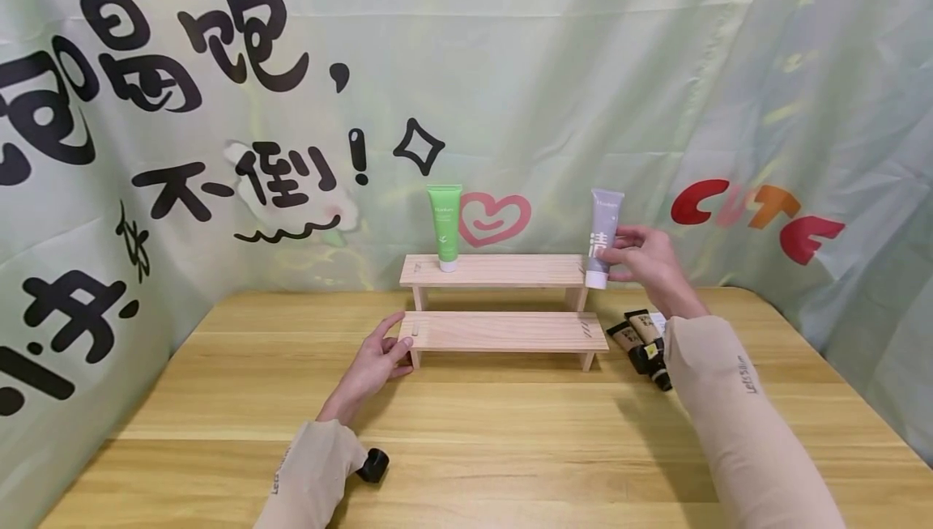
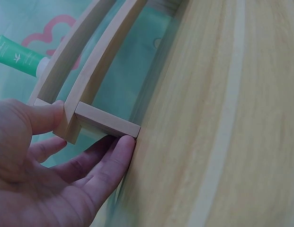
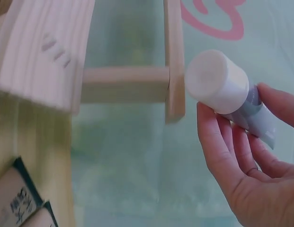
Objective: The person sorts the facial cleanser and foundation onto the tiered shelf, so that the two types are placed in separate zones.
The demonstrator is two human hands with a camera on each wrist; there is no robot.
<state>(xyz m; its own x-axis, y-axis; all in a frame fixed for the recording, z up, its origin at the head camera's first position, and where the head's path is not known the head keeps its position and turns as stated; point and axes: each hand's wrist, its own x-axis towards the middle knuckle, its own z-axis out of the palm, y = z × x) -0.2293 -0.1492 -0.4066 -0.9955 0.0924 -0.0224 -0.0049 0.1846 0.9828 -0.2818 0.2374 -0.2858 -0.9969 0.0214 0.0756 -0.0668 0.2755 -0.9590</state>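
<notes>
My right hand (image 1: 651,263) holds a lavender squeeze tube (image 1: 606,225) cap-down at the right end of the upper tier of a two-tier wooden display rack (image 1: 503,330). In the right wrist view its white cap (image 3: 215,80) is close beside the upper board's end, with thumb and fingers around the tube body. My left hand (image 1: 373,365) grips the lower tier's left end. The left wrist view has the thumb against the board (image 2: 71,118) and fingertips at the leg (image 2: 108,119). A green tube (image 1: 446,225) stands on its white cap on the upper tier, toward the left.
Several beige tubes with black caps (image 1: 641,343) lie on the wooden table (image 1: 510,448) to the right of the rack, under my right forearm. A printed cloth (image 1: 554,75) hangs behind the table. A black object (image 1: 373,466) is at my left sleeve.
</notes>
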